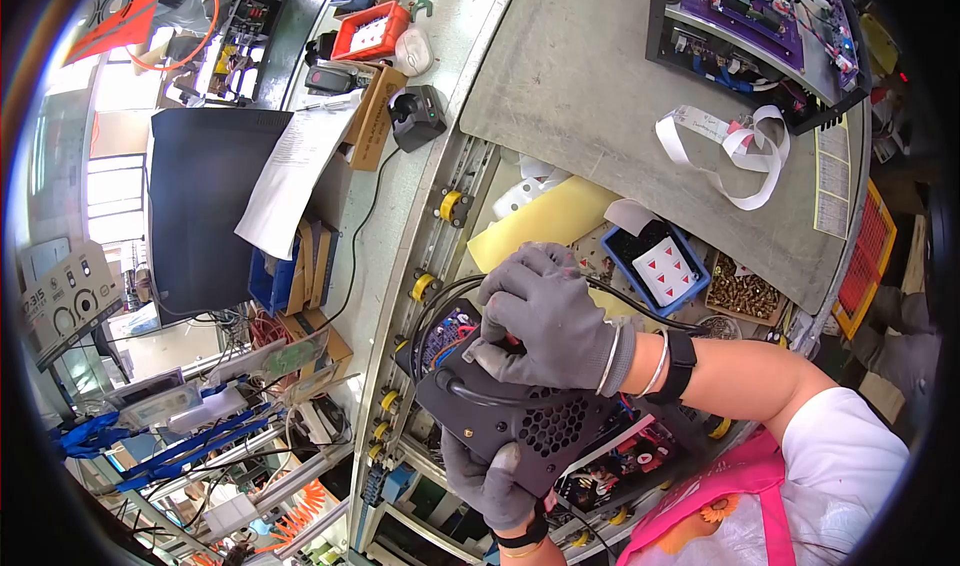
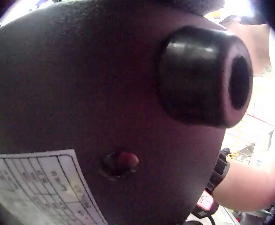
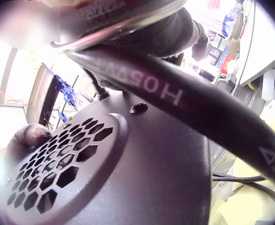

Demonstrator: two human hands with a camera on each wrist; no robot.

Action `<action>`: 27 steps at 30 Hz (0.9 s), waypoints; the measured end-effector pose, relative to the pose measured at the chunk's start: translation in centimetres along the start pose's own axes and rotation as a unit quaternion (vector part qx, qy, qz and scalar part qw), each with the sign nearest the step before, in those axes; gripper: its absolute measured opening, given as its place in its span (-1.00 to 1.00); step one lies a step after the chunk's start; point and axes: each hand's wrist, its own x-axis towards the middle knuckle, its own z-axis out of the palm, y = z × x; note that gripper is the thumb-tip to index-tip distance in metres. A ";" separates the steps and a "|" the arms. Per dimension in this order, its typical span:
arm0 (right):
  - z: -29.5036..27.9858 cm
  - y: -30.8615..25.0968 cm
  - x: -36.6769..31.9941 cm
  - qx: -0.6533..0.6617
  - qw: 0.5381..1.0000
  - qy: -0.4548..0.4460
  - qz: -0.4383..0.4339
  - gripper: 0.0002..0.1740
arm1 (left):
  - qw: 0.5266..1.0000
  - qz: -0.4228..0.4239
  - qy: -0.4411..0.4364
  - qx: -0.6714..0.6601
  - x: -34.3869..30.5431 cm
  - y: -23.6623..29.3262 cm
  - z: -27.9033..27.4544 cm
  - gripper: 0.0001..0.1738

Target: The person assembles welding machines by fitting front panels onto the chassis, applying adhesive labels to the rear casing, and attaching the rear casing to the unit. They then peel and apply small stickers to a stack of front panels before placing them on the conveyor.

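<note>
A black metal panel [image 1: 505,431] with a honeycomb vent [image 3: 57,164] is tilted over an open unit of circuit boards and wires. My left hand [image 1: 490,486] grips its lower edge, thumb on the upper face. On the panel's other face, the left wrist view shows a black rubber foot [image 2: 198,77], a hole and a white printed label [image 2: 39,187]. My gloved right hand [image 1: 550,316] is curled over the panel's far edge, pinching a thick black cable [image 3: 175,93]; the fingertips are partly hidden. This cable loops across the panel and under the right wrist.
A blue tray [image 1: 655,266] with a marked white card stands beside a box of brass screws [image 1: 745,291]. Yellow paper [image 1: 545,221] lies behind my right hand. A metal rail with yellow rollers [image 1: 424,287] runs along the left. Another open unit [image 1: 760,26] stands upper right.
</note>
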 end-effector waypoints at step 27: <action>0.5 1.0 -1.6 0.324 0.915 -0.094 0.221 -0.80 | 1.000 -0.020 0.015 -0.011 -0.4 0.4 0.6 -0.12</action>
